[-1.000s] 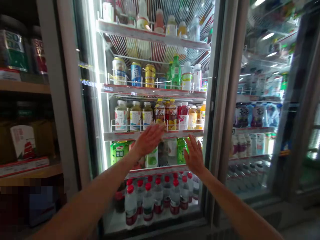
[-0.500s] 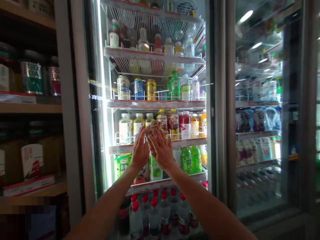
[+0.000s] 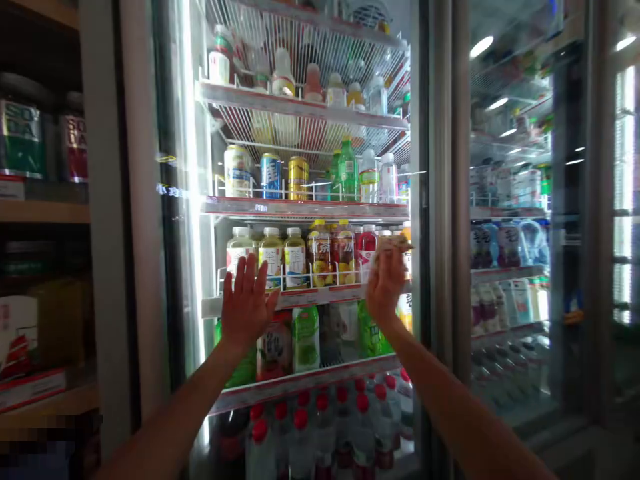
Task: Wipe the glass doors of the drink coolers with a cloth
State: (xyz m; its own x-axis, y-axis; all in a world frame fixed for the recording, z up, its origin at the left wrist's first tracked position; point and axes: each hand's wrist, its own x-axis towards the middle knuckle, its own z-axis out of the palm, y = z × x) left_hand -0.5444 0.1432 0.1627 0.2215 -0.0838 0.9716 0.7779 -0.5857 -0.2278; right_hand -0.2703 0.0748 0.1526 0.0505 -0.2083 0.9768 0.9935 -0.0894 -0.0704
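While the left hand (image 3: 246,308) spreads flat with its fingers up and nothing in its grip, the right hand (image 3: 386,283) bends its fingers around a crumpled cloth (image 3: 394,244). The cloth sits at the right fingertips, before the glass door (image 3: 436,200) of a lit drinks fridge; whether it touches the glass, I cannot tell. Behind the door, yellow-capped bottles (image 3: 320,255) stand between the hands, with cans (image 3: 271,175) above and red-capped bottles (image 3: 300,430) below.
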